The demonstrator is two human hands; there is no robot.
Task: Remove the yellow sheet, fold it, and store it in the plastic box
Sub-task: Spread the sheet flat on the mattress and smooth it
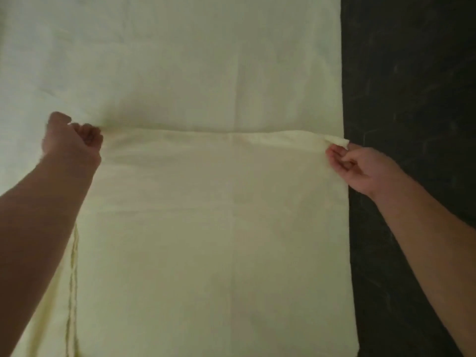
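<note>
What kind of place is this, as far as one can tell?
Probably a room at home, though little shows: a yellow sheet lies spread flat, and a dark mottled surface, perhaps the floor, borders it on the right.

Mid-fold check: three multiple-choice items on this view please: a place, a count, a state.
1. Where is the dark surface? A) right of the yellow sheet B) left of it C) on it
2. Hands gripping the sheet? A) none B) one C) two
3. The gripped edge is: A) balled up B) stretched straight between the hands C) rolled
1 A: it borders the sheet's right side. 2 C: left hand and right hand each hold an end. 3 B: it runs straight between them.
</note>
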